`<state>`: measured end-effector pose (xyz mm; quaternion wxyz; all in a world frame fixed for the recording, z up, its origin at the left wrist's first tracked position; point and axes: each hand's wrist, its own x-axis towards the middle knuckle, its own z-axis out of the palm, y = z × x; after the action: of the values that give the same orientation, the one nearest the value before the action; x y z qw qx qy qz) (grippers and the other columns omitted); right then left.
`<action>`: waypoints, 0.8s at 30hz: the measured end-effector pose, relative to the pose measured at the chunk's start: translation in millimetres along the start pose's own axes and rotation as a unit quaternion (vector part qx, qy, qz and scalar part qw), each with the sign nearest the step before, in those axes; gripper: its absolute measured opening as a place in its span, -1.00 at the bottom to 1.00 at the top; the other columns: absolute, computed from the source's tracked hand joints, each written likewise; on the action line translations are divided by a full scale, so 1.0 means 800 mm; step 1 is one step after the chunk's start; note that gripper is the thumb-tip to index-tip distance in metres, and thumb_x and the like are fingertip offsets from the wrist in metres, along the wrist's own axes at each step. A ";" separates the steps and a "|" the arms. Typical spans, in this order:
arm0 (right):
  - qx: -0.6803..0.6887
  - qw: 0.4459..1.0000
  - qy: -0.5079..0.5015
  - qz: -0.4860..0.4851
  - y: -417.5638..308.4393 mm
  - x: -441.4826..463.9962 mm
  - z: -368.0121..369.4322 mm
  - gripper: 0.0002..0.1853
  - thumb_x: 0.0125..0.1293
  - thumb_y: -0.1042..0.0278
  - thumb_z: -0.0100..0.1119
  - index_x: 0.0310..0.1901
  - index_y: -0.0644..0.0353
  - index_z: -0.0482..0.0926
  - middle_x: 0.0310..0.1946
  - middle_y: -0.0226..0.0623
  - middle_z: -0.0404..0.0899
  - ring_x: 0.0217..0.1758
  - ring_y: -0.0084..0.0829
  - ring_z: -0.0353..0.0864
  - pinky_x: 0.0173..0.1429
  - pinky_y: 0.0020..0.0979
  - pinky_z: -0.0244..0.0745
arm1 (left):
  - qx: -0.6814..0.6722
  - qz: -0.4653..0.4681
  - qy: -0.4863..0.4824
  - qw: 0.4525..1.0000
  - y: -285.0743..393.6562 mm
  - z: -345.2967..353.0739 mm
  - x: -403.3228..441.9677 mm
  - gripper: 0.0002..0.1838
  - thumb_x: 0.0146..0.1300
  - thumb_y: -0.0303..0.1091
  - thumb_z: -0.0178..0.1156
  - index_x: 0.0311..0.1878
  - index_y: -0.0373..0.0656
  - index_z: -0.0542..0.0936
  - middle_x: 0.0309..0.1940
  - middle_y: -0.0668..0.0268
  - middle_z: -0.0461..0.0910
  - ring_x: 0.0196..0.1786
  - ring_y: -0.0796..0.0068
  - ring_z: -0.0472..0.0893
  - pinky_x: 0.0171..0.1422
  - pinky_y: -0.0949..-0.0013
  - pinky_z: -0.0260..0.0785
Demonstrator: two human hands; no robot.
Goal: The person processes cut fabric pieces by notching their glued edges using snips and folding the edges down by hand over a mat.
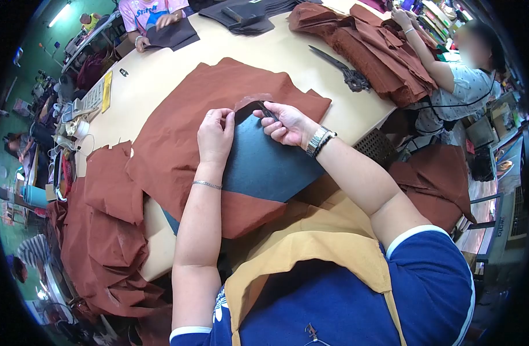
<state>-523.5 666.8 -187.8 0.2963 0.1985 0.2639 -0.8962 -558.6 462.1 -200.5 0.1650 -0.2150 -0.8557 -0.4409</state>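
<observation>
Reddish-brown cloth (pixel 178 109) lies spread over the table in front of me, with a dark blue-grey sheet (pixel 270 164) on top of its near part. My right hand (pixel 286 124) is closed around a small black tool (pixel 268 111), possibly thread snips; its tip is mostly hidden. At the left edge of the dark sheet, my left hand (pixel 216 131) has thumb and fingers pinched together beside the cloth. What they grip, if anything, is too small to make out. A pale patch shows on the cloth just beyond both hands.
Large black scissors (pixel 342 69) lie on the pale table (pixel 282 55) beside a heap of brown cloth (pixel 368 52). Dark folded pieces (pixel 235 17) sit at the far edge. More cloth (pixel 103 230) hangs at left. A co-worker (pixel 466 75) sits at right; another (pixel 155 17) stands opposite.
</observation>
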 end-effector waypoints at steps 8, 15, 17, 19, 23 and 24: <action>-0.034 0.999 0.027 -0.030 0.003 0.004 0.002 -0.65 0.59 0.03 -0.22 -0.04 0.14 0.44 -0.54 -0.54 0.28 -0.64 -0.76 0.15 -0.71 -0.75 0.05 | 0.003 -0.005 -0.004 1.000 -0.002 0.001 0.001 -0.84 0.32 -0.30 0.21 -0.23 -0.19 0.64 -0.30 0.22 0.62 -0.35 0.30 0.66 -0.20 0.25 0.51; -0.046 0.999 0.021 -0.020 0.000 0.012 0.006 -0.66 0.59 0.04 -0.22 -0.03 0.15 0.43 -0.52 -0.54 0.28 -0.64 -0.75 0.14 -0.70 -0.74 0.04 | 0.009 0.000 -0.002 1.000 -0.002 0.002 0.000 -0.85 0.32 -0.31 0.22 -0.24 -0.19 0.65 -0.30 0.22 0.62 -0.33 0.30 0.65 -0.19 0.25 0.51; -0.062 0.997 0.028 -0.045 0.006 0.007 0.006 -0.65 0.60 0.04 -0.23 -0.03 0.15 0.42 -0.52 -0.54 0.28 -0.63 -0.75 0.14 -0.69 -0.74 0.05 | 0.001 -0.006 -0.003 1.000 -0.002 0.001 0.000 -0.85 0.32 -0.32 0.22 -0.24 -0.19 0.65 -0.30 0.22 0.62 -0.33 0.30 0.65 -0.19 0.25 0.51; -0.058 0.997 0.024 -0.041 0.007 0.003 0.006 -0.65 0.60 0.05 -0.25 -0.03 0.16 0.42 -0.51 -0.53 0.29 -0.63 -0.75 0.14 -0.69 -0.74 0.05 | -0.003 -0.008 -0.003 1.000 -0.001 0.000 0.001 -0.85 0.32 -0.32 0.22 -0.23 -0.19 0.65 -0.30 0.22 0.62 -0.33 0.30 0.66 -0.18 0.26 0.51; -0.053 0.998 0.025 -0.024 0.002 0.010 0.010 -0.66 0.60 0.07 -0.24 -0.04 0.16 0.43 -0.51 -0.52 0.29 -0.63 -0.75 0.15 -0.69 -0.73 0.05 | 0.001 0.010 0.004 1.000 -0.003 0.001 0.000 -0.85 0.32 -0.36 0.24 -0.22 -0.26 0.65 -0.34 0.22 0.63 -0.39 0.42 0.62 -0.23 0.36 0.48; -0.054 0.998 0.032 -0.027 0.001 0.014 0.012 -0.66 0.60 0.06 -0.23 -0.04 0.16 0.43 -0.51 -0.52 0.29 -0.63 -0.75 0.15 -0.69 -0.73 0.05 | 0.003 0.013 0.004 1.000 -0.002 0.002 -0.001 -0.85 0.32 -0.35 0.24 -0.22 -0.26 0.65 -0.34 0.22 0.63 -0.39 0.42 0.62 -0.23 0.36 0.48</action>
<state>-533.6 656.1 -186.5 0.2741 0.2034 0.3268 -0.8813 -559.3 462.4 -202.9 0.1746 -0.2237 -0.8535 -0.4370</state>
